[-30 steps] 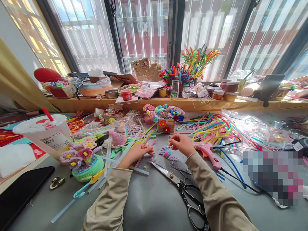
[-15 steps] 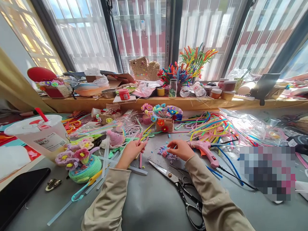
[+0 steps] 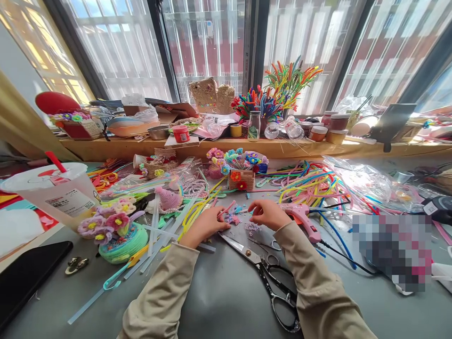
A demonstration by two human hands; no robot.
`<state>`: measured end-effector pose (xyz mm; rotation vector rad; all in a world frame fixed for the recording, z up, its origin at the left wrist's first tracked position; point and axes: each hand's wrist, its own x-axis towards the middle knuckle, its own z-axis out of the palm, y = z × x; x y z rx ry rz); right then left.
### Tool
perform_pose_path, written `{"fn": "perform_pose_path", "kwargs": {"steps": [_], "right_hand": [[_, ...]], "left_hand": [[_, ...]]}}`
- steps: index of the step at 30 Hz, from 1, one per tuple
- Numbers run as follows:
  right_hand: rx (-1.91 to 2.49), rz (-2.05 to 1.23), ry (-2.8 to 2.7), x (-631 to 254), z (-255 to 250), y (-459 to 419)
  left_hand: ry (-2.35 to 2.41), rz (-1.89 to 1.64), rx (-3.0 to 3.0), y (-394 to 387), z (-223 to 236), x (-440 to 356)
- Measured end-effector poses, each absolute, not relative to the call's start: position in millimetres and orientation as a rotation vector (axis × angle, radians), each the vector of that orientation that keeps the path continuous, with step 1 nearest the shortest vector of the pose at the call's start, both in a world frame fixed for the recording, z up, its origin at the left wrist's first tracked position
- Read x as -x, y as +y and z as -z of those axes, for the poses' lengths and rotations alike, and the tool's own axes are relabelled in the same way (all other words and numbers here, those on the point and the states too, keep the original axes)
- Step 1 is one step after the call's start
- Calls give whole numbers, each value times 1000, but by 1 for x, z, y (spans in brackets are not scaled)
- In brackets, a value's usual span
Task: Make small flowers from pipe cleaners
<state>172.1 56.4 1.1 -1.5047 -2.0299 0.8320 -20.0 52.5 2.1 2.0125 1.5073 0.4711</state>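
My left hand (image 3: 206,225) is closed, with a pink pipe cleaner (image 3: 229,207) sticking out past its thumb and fingertips. Close to those fingertips is a small cluster of pink and blue cut pipe cleaner pieces (image 3: 234,217). My right hand (image 3: 270,214) is curled in a pinch just right of the cluster; what lies between its fingertips is too small to make out. Below it lies a little heap of purple fluff scraps (image 3: 253,228). Large scissors (image 3: 252,256) with black handles rest between my forearms, blades partly under my left fingers.
A pink glue gun (image 3: 303,220) lies beside my right hand, its cord running right. Yellow pipe cleaners (image 3: 193,210) and clear glue sticks (image 3: 165,245) are left of my left hand. A flower-topped green pot (image 3: 123,245), drink cup (image 3: 52,193) and phone (image 3: 33,282) stand or lie further left.
My left hand has moved right and a little forward, towards the cut pieces. The yellow pipe cleaners now lie to its left. The pink and blue pieces have shifted to between the hands.
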Motion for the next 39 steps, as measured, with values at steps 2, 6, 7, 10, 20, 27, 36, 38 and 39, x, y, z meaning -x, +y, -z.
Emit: {"fn": "perform_pose_path", "kwargs": {"steps": [2, 6, 7, 10, 20, 27, 36, 38, 39], "right_hand": [[1538, -853, -2080, -175, -1, 55], [1391, -906, -2127, -168, 1, 54], [1339, -907, -2124, -166, 0, 54], [1393, -813, -2091, -165, 0, 54], [1130, -1152, -1737, -162, -12, 48], [938, -1255, -1396, -157, -15, 43], [967, -1301, -975, -161, -7, 48], [994, -1286, -959, -161, -5, 49], [1012, -1276, -954, -162, -5, 50]], "left_hand": [[1515, -455, -2045, 54, -1, 18], [1640, -523, -2114, 59, 4, 12], [1660, -549, -2122, 60, 5, 11], [1687, -787, -2065, 58, 3, 9], [891, -491, -1247, 38, -26, 4], [769, -370, -1247, 41, -31, -13], [1005, -800, -1315, 57, -16, 4], [1027, -850, -1306, 58, -15, 5], [1040, -872, -1304, 58, -15, 5]]}}
